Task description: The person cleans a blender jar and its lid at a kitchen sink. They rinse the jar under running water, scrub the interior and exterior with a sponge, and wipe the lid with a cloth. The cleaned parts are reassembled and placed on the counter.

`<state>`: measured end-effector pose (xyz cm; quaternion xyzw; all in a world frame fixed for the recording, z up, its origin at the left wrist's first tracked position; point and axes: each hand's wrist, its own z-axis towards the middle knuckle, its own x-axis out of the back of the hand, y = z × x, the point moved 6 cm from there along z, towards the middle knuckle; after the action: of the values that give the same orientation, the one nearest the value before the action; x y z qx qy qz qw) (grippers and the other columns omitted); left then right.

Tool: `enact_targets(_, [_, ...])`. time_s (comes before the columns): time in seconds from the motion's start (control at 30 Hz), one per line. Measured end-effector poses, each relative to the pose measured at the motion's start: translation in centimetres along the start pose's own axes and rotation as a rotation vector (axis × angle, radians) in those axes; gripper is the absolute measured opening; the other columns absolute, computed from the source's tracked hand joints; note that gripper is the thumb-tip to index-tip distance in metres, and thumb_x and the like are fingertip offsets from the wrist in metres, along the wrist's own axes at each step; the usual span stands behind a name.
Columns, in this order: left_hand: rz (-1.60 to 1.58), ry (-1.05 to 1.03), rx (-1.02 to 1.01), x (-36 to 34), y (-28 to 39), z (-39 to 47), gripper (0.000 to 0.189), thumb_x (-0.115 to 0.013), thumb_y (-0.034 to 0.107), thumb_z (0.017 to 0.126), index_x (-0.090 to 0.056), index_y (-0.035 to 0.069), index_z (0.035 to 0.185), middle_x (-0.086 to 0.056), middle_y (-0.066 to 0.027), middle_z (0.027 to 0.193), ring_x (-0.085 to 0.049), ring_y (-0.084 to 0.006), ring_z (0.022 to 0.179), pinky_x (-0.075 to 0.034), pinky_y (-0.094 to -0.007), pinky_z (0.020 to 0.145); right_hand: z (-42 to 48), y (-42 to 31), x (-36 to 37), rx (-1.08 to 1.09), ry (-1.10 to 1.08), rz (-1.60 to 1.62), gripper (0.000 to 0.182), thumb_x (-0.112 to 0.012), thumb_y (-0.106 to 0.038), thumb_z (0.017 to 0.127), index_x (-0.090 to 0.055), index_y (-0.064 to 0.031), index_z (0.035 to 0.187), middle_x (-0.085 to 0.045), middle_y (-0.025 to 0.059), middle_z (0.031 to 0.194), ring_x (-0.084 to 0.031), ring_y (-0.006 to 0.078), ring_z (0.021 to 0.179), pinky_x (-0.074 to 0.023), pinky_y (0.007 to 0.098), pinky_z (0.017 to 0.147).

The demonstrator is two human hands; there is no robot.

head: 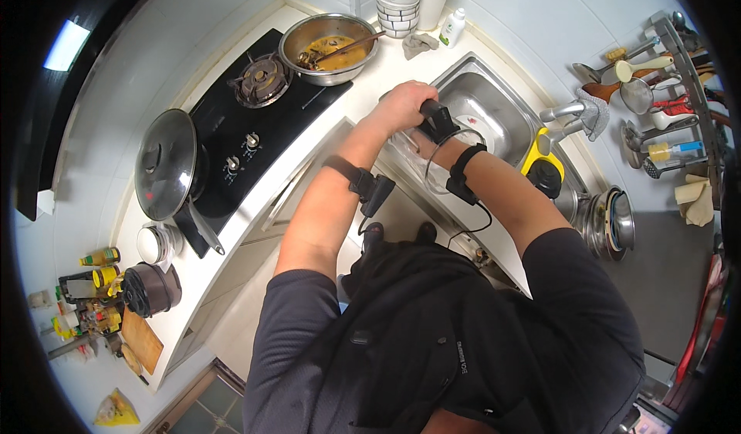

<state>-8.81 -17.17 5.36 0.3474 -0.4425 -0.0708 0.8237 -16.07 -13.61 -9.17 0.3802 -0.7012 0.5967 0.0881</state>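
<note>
At the near edge of the sink, my left hand (403, 105) is closed around the black handle (438, 119) of a clear round vessel, whose thin rim (427, 175) shows in front of my right forearm. My right hand (424, 143) is low beside the vessel, seen partly through clear material. Its fingers are mostly hidden, so its grip is unclear. Beyond both hands is the stainless steel sink basin (502, 113), with a pale dish (476, 130) bearing a red mark inside. Each wrist wears a black strap with a small device.
A steel bowl (329, 77) of yellowish liquid stands by the gas hob (307, 95). A lidded pan (166, 165) sits on the hob, handle outward. Stacked bowls (398, 7) and a white bottle (452, 28) stand behind. The faucet (560, 111) and hanging utensils (637, 95) are right.
</note>
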Motion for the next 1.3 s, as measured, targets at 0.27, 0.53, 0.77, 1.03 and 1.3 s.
enact_targets(0.27, [0.014, 0.016, -0.012, 0.0, 0.1, 0.2, 0.02, -0.064, -0.003, 0.066, -0.06, 0.007, 0.083, -0.061, -0.0126, 0.082, -0.059, -0.0347, 0.087, -0.048, -0.0397, 0.076, 0.6, 1.9, 0.9, -0.075, -0.067, 0.073, 0.013, -0.057, -0.023, 0.092, -0.058, -0.0102, 0.095, -0.061, 0.009, 0.091, -0.058, 0.0226, 0.089, -0.0458, 0.0358, 0.088])
enact_targets(0.53, [-0.025, 0.028, 0.027, 0.3, -0.4, 0.1, 0.02, -0.063, -0.004, 0.067, -0.059, 0.006, 0.084, -0.061, -0.0122, 0.081, -0.059, -0.0335, 0.086, -0.048, -0.039, 0.076, 1.6, 2.7, -0.5, 0.179, 0.058, -0.053, 0.014, -0.053, -0.024, 0.093, -0.057, -0.0106, 0.094, -0.061, 0.0094, 0.092, -0.059, 0.0222, 0.091, -0.0483, 0.0358, 0.085])
enact_targets(0.77, [-0.01, 0.025, -0.027, 0.3, -0.3, 0.4, 0.019, -0.063, -0.004, 0.067, -0.059, 0.006, 0.083, -0.061, -0.0118, 0.081, -0.059, -0.0336, 0.085, -0.048, -0.0387, 0.075, 2.0, 2.2, -0.9, 0.115, 0.019, -0.253, 0.014, -0.054, -0.024, 0.092, -0.057, -0.0104, 0.096, -0.061, 0.01, 0.094, -0.059, 0.0232, 0.091, -0.048, 0.0361, 0.085])
enact_targets(1.03, [-0.028, 0.037, 0.028, 0.9, -0.6, 0.7, 0.02, -0.063, -0.004, 0.066, -0.06, 0.006, 0.083, -0.061, -0.0124, 0.082, -0.059, -0.0339, 0.085, -0.048, -0.0391, 0.075, 1.6, 1.3, 1.0, 0.132, 0.008, -0.201, 0.016, -0.054, -0.023, 0.091, -0.058, -0.0101, 0.098, -0.061, 0.0107, 0.095, -0.059, 0.0243, 0.092, -0.0478, 0.0365, 0.085])
enact_targets(1.3, [-0.047, 0.027, 0.103, 1.4, -0.9, 0.2, 0.015, -0.063, -0.001, 0.071, -0.061, 0.006, 0.084, -0.064, -0.0124, 0.084, -0.061, -0.034, 0.087, -0.049, -0.0406, 0.078, 1.8, 1.3, 0.2, 0.125, -0.023, -0.29, 0.018, -0.054, -0.023, 0.089, -0.059, -0.0099, 0.1, -0.061, 0.0115, 0.096, -0.059, 0.0254, 0.092, -0.0475, 0.0368, 0.085])
